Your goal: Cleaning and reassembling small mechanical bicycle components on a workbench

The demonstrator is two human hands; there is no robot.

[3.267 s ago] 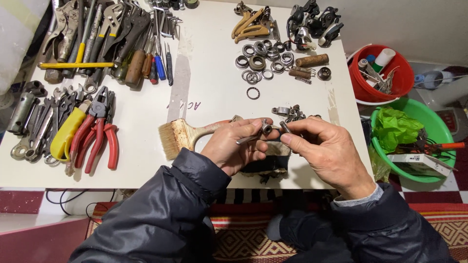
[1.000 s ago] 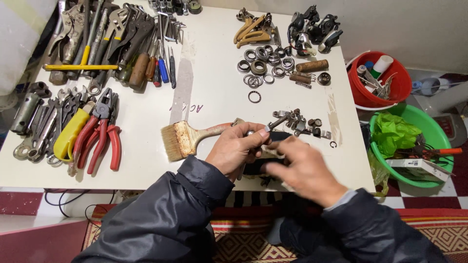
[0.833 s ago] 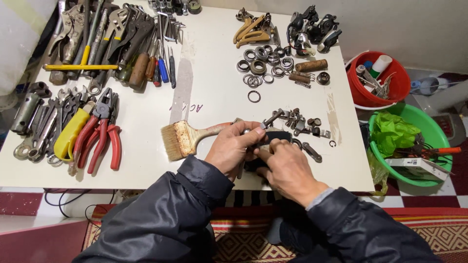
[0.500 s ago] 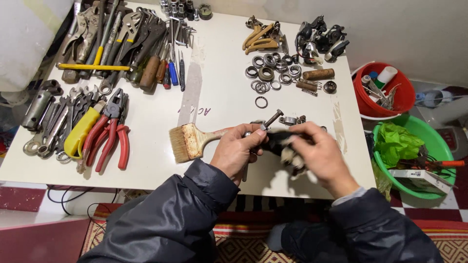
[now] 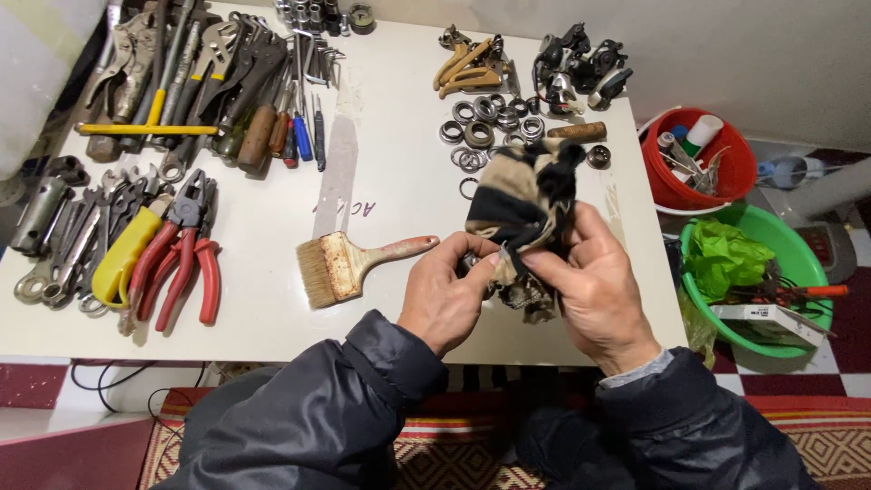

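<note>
Both hands are raised above the white table's (image 5: pixel 381 299) near edge. The left hand (image 5: pixel 445 299) and right hand (image 5: pixel 594 290) each clamp their fingers on a crumpled tan-and-black rag (image 5: pixel 526 204). A flat white box (image 5: pixel 767 316) lies in the green basin (image 5: pixel 699 299) at right.

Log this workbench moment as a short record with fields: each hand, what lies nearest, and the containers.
left hand: grips a small metal part, mostly hidden, at the lower edge of the rag
right hand: holds a dirty tan and black rag, bunched above both hands
nearest on table: paintbrush lying flat, bristles to the left
left of table: red-handled pliers
far side: bearing rings
surface: white table
containers: red bucket and green basin, on the right
</note>
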